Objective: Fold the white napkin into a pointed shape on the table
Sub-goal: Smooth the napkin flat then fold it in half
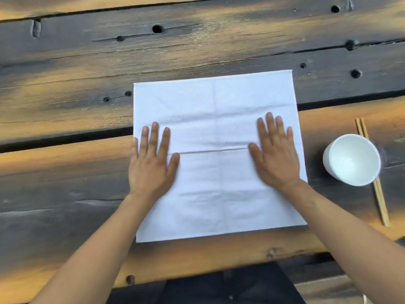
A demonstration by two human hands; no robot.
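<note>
While our left hand [151,163] and right hand [274,154] press flat, fingers straight, the creased white napkin [217,119] lies unfolded, near-square, edges roughly parallel to the desk [65,88] planks.

left hand [151,159]: flat, palm down, fingers straight | right hand [275,154]: flat, palm down, fingers spread

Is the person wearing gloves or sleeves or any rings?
No. The left hand and right hand are bare, with no gloves, rings or watch showing. Both forearms are bare too, with no sleeves in sight. The fingernails look short and plain.
</note>
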